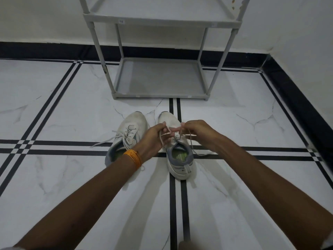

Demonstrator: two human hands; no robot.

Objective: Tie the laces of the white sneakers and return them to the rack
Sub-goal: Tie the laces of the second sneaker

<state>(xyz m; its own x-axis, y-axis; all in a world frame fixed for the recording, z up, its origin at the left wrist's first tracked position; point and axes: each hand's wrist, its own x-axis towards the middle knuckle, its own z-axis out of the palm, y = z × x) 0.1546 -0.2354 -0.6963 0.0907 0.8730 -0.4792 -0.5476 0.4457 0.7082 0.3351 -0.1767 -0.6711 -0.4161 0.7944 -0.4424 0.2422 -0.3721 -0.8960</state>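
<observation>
Nearest the camera, two bare forearms reach forward from the bottom corners, their upper parts cut off by the frame edge. A blurred shape at the bottom middle is too cropped to identify. The left wrist carries an orange thread band (pixel 133 157), with a loose end dangling below it.

Both hands meet over the right sneaker (pixel 178 154), which stands on the floor (pixel 59 177) with its heel toward the camera and its green insole showing through the open collar. The left hand (pixel 153 139) has its fingers (pixel 163 128) closed on a strand of the lace (pixel 168 134); the right hand (pixel 196 131) pinches another strand at its fingertips. The two hands nearly touch above the tongue. They hide most of the shoe's lacing, so whether a knot has formed cannot be told. One loose lace end trails down past the shoe's right side onto the floor.

Just beside it, on the left, stands the left sneaker (pixel 128 134), toe pointing away. Its heel is covered by the left forearm. Its laces are untied, one end lying out flat to the left across the black floor stripe.

The floor is white marble-look tile crossed by paired black lines.

Farther on, well apart from the shoes, a grey rack (pixel 158 78) stands against the white wall. Its bottom shelf is bare; the shelf above is partly seen, and the top is cut off. A black skirting (pixel 45 50) runs along the wall's foot.
</observation>
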